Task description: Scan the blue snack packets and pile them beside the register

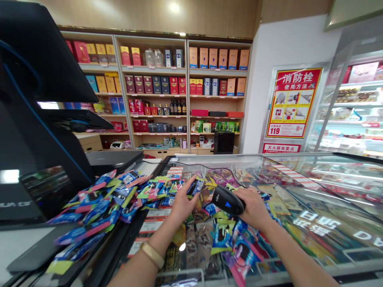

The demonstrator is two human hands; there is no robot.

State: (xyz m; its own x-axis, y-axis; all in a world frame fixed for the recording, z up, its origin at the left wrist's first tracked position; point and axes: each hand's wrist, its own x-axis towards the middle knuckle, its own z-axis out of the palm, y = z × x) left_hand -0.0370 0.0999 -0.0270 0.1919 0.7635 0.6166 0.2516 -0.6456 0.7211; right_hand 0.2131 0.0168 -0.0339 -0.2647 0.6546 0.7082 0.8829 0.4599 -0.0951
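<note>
My right hand (254,205) is wrapped round a black handheld barcode scanner (229,200), its head turned left toward my other hand. Between the thumb and fingers of my left hand (183,203) is a small blue snack packet (196,186). A gold band (152,255) circles my left wrist. Many similar blue, pink and green packets (104,203) lie heaped at the left, partly over the counter edge. Another group of packets (223,235) rests on the glass top below the scanner.
A glass-topped freezer (287,223) with goods inside spans the front. On the left stands a black checkout terminal (38,119). The scanner's cable (206,165) runs across the glass. Shelves of boxes (158,85) line the back wall, beside a red fire-hydrant poster (295,103).
</note>
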